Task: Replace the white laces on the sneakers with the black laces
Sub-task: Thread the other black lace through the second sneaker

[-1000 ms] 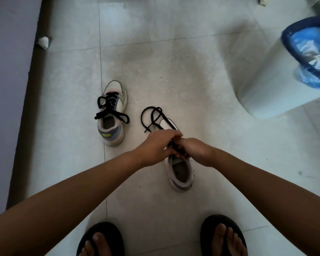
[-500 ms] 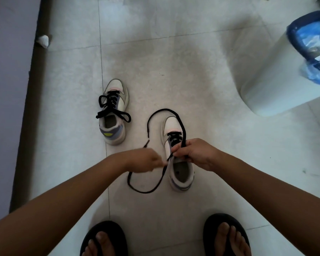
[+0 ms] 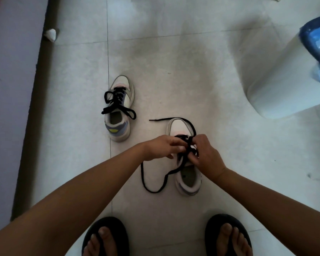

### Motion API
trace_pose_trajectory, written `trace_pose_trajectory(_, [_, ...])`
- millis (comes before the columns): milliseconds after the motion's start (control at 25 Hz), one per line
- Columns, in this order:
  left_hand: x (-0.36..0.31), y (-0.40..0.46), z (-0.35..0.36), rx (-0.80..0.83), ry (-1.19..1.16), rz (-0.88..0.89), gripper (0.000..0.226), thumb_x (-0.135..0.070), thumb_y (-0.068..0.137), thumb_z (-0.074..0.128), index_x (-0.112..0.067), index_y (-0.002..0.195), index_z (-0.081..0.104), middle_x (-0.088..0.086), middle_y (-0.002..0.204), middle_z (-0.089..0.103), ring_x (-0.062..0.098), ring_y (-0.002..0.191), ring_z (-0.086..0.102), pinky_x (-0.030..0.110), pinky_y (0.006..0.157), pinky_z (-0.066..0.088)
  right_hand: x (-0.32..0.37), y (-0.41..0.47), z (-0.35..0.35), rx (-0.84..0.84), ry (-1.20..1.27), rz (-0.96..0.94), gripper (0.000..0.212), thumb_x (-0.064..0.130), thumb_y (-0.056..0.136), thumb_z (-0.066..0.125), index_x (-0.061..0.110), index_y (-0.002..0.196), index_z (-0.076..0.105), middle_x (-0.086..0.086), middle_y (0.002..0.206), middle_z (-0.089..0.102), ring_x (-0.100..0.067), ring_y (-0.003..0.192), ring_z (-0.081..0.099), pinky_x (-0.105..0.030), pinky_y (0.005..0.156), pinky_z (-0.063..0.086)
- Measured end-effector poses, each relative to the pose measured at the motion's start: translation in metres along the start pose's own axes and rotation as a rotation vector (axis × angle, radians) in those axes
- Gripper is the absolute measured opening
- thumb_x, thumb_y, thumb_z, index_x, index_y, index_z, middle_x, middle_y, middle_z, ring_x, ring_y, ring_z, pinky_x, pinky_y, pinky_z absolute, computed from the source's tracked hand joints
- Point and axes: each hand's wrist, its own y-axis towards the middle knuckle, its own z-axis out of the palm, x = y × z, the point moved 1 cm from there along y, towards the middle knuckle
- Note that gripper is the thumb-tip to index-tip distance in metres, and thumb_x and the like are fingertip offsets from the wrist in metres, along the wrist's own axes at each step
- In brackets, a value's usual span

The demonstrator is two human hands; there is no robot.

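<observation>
Near sneaker (image 3: 187,174) on the floor (image 3: 174,71), both hands meeting over its eyelets: left hand (image 3: 162,147) and right hand (image 3: 206,154) each pinch the black lace (image 3: 151,189), apparently to thread or knot; loose ends trail. Far sneaker (image 3: 119,109) already tied

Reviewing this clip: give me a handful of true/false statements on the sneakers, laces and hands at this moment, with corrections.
1. The far sneaker wears a tied black lace. True.
2. Both hands work at the near sneaker. True: the left hand and right hand pinch its black lace over the tongue.
3. The near sneaker's lace is tied in a bow. False: its ends trail loose on the floor.
4. A white lace lies between the sneakers. False: none shows.
5. The bin stands left of the sneakers. False: it is on the right.
</observation>
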Motion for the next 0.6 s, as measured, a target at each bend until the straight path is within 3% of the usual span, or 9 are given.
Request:
trace_pose_trajectory(80, [0.005,0.000,0.000,-0.040,0.071,0.004,0.026,-0.020,0.094,0.056,-0.026,0.119,0.058,-0.008,0.091,0.059,0.009,0.085,0.056,0.018,0.063,0.046,-0.006,-0.002,0.006,0.065,0.094,0.214,0.017,0.006,0.080,0.068,0.005,0.087,0.053,-0.005,0.081,0.049,-0.023,0.067,0.048,-0.025,0.056,0.029])
trace_pose_trajectory(160, [0.007,0.001,0.002,-0.072,0.074,-0.006,0.016,-0.019,0.092,0.060,-0.019,0.107,0.065,-0.005,0.084,0.058,0.010,0.079,0.055,0.021,0.061,0.045,-0.009,-0.004,0.010,0.040,0.112,0.260,0.024,0.012,0.081,0.068,0.014,0.079,0.045,0.002,0.071,0.045,-0.019,0.063,0.043,-0.025,0.054,0.023])
trace_pose_trajectory(240, [0.006,0.000,0.004,-0.090,0.001,-0.030,0.005,-0.018,0.091,0.061,-0.021,0.090,0.066,-0.005,0.081,0.060,0.007,0.077,0.056,0.021,0.064,0.046,-0.008,-0.005,0.008,0.036,0.198,0.319,0.028,0.015,0.081,0.069,0.016,0.073,0.042,0.006,0.063,0.044,-0.014,0.057,0.042,-0.019,0.050,0.029])
trace_pose_trajectory(360, [0.002,-0.002,0.003,-0.087,-0.049,-0.096,0.011,-0.014,0.092,0.055,-0.018,0.084,0.062,-0.004,0.083,0.061,0.008,0.082,0.058,0.025,0.071,0.049,-0.013,0.000,0.005,0.104,0.296,0.447,0.029,0.018,0.079,0.072,0.017,0.065,0.047,0.006,0.059,0.052,-0.004,0.053,0.048,-0.010,0.050,0.036])
trace_pose_trajectory(480, [-0.010,-0.011,-0.003,0.080,-0.361,-0.143,0.034,-0.013,0.092,0.040,-0.017,0.062,0.055,-0.003,0.078,0.060,0.015,0.093,0.055,0.035,0.085,0.045,-0.022,0.008,-0.001,0.239,0.509,0.575,0.022,0.008,0.077,0.075,-0.003,0.068,0.058,0.000,0.051,0.059,-0.004,0.043,0.057,-0.016,0.046,0.045])
trace_pose_trajectory(600, [-0.026,-0.027,-0.041,-0.069,-0.839,0.062,0.053,-0.015,0.089,0.037,-0.020,0.037,0.043,0.003,0.075,0.069,0.018,0.092,0.061,0.039,0.096,0.042,-0.027,0.008,-0.005,0.307,0.617,0.603,0.026,0.005,0.077,0.075,-0.016,0.080,0.060,-0.009,0.058,0.061,-0.004,0.046,0.059,-0.014,0.048,0.048])
